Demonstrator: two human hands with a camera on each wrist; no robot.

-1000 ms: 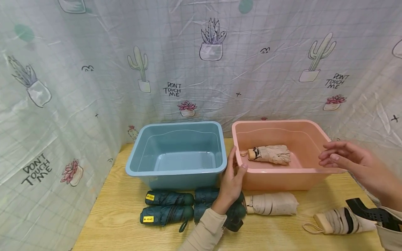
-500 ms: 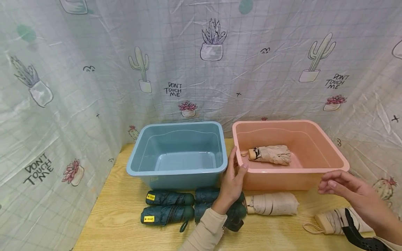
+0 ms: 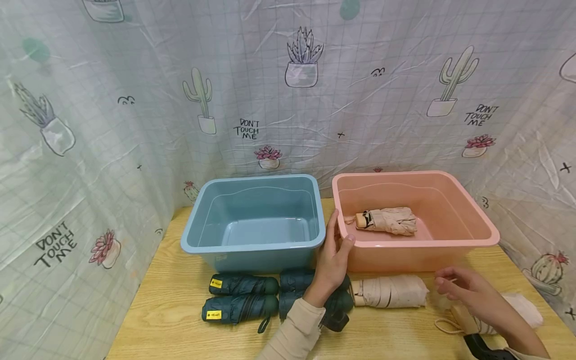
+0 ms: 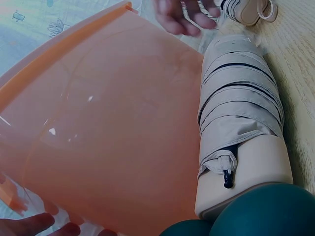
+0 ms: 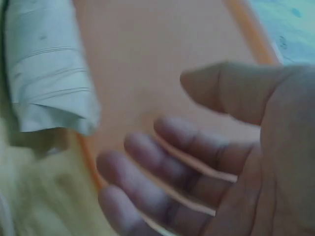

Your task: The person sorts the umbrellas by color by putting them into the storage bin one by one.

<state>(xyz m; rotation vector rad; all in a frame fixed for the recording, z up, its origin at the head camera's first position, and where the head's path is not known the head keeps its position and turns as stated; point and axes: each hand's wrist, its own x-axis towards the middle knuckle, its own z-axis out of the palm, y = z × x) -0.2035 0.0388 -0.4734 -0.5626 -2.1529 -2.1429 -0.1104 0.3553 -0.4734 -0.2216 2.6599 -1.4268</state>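
Observation:
My left hand [image 3: 330, 267] touches the near left corner of the pink plastic tub [image 3: 405, 257], fingers straight along its outer side and thumb at the front. In the left wrist view its fingertips [image 4: 29, 225] show at the lower left. Inside the tub lies a beige folding umbrella [image 3: 391, 221]. A second beige umbrella [image 3: 398, 291] lies on the table before the tub. Just off its right end is my right hand [image 3: 470, 290], fingers loosely bent and holding nothing. A third beige umbrella [image 3: 524, 309] with a cord loop lies partly hidden under the right forearm.
A blue tub [image 3: 252, 255] stands left of the pink one. Several dark green folding umbrellas [image 3: 240, 307] lie in front of it on the wooden table [image 3: 171, 320], some partly behind the left hand. A printed curtain [image 3: 252, 65] hangs behind and at both sides.
My right hand has come down from the pink tub's right rim and moved left to the end of the beige umbrella in front. The left hand has stayed in place.

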